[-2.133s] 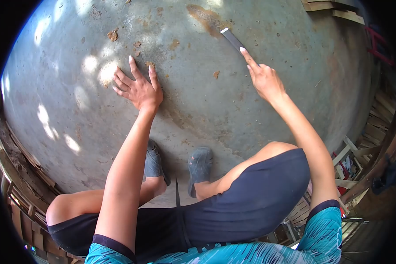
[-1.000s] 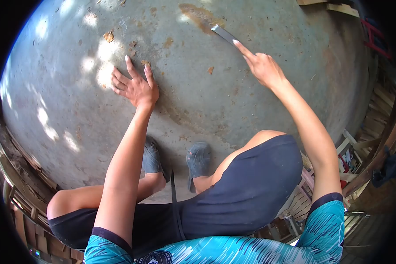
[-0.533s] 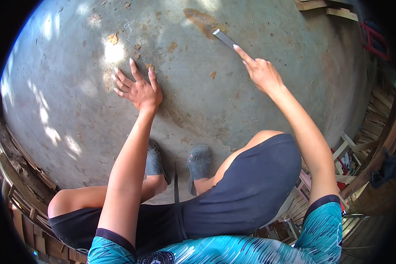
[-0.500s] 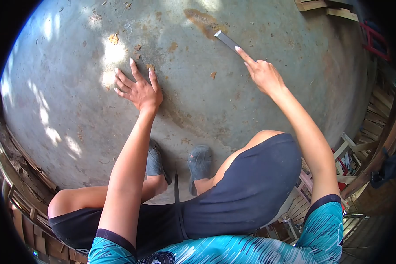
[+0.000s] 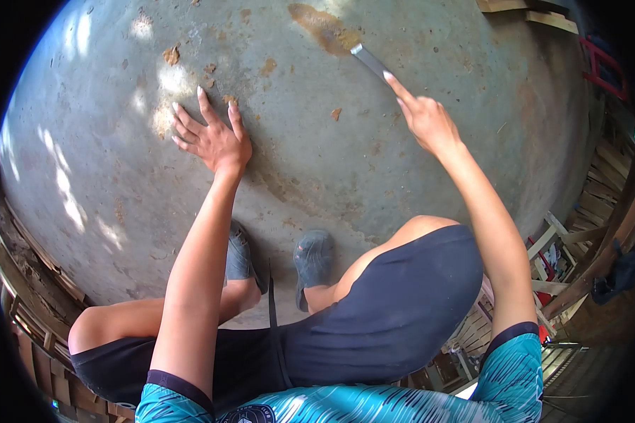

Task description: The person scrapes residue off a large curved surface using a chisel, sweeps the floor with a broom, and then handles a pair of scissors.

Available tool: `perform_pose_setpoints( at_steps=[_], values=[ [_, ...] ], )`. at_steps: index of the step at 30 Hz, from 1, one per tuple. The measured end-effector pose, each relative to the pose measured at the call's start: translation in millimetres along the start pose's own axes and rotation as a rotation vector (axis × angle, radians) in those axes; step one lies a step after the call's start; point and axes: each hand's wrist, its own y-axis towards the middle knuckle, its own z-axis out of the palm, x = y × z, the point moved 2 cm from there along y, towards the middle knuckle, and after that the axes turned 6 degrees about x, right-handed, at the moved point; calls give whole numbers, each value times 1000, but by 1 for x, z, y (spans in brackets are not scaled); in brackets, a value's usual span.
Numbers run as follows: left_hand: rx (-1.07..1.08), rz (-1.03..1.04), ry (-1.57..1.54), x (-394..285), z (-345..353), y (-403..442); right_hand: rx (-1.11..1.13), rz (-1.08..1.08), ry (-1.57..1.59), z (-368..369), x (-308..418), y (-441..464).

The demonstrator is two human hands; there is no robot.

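Note:
My right hand (image 5: 430, 123) grips a flat metal chisel (image 5: 370, 62), with the index finger stretched along its dark blade. The handle is hidden inside my fist. Its bright tip rests at the lower right edge of a wet-looking brown patch (image 5: 317, 27) on the concrete floor (image 5: 296, 127). Some brown matter is gathered just beyond the tip. To the left, my left hand (image 5: 219, 141) lies on the floor, palm down with fingers spread, holding nothing. Brown flakes (image 5: 171, 56) lie beyond its fingertips.
Wooden boards (image 5: 529, 14) lie at the top right, near a red frame (image 5: 603, 67). Timber pieces line the right side and lower left. My shoes (image 5: 314, 257) stand on the floor below my hands. A lone flake (image 5: 336, 113) lies between the hands.
The chisel tip has shifted slightly right across the brown patch, toward its edge. My left hand stays at about the same spot on the floor. The view has shifted a little.

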Motion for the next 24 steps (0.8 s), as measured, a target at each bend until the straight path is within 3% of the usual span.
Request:
perform_pose_setpoints(
  at_steps=[3,9,12,21,24],
  values=[
    [12,4,-9,-3,-3,0,-111,-22,-7,-4,26,20],
    [0,-7,4,0,-2,-1,49,45,-5,-15,13,6],
    [5,-2,3,-3,-3,0,-72,-41,19,-11,25,23],
    [28,-27,29,-2,-8,2,-42,-10,143,-35,49,44],
    [76,-64,61,-3,-9,3,-124,-2,189,-45,61,77]
  ],
)
